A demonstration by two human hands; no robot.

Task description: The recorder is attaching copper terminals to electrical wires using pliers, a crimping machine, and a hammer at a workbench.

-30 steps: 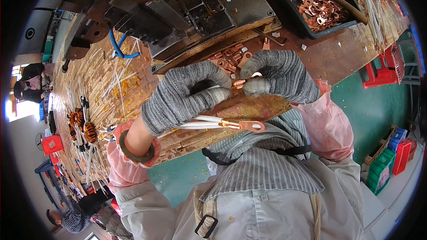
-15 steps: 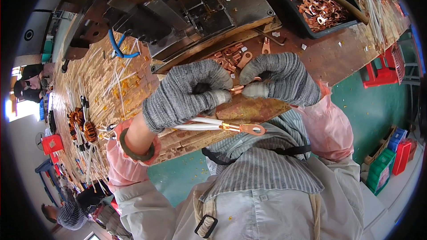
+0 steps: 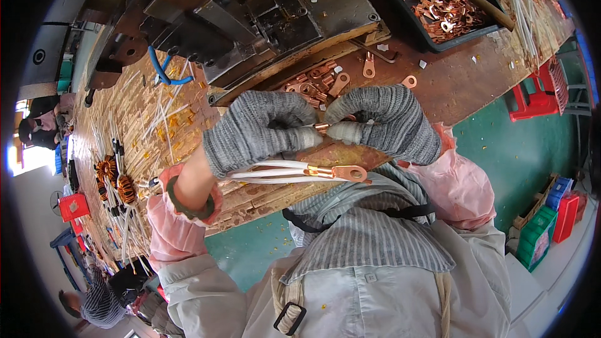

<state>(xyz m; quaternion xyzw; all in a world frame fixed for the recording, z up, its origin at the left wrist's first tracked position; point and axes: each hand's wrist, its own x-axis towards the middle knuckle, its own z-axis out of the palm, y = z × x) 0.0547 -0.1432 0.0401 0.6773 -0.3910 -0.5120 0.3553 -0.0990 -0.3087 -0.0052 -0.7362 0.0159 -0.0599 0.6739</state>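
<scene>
My left hand (image 3: 260, 130) and my right hand (image 3: 388, 122), both in grey knitted gloves, meet fingertip to fingertip in front of the machine. Between them shows the short tube of a copper cable lug (image 3: 322, 128). The right fingers pinch the lug and cover most of it. The left thumb and finger are closed at the tube's other end; what they hold is hidden by the glove. Below the left hand lie white wires (image 3: 269, 179), one ending in a fitted copper lug (image 3: 350, 174) with bare strands at its neck.
A dark metal press (image 3: 288, 22) stands at the table's far side, loose copper lugs (image 3: 319, 81) along its front edge. A black tray (image 3: 432, 47) of lugs, with a hammer (image 3: 472, 0) across it, is at far right. Wound coils (image 3: 106, 168) with wires lie left.
My hands have drawn closer together, and less of the lug's tube shows between them. The right hand has shifted left, uncovering a loose lug on the table beyond it.
</scene>
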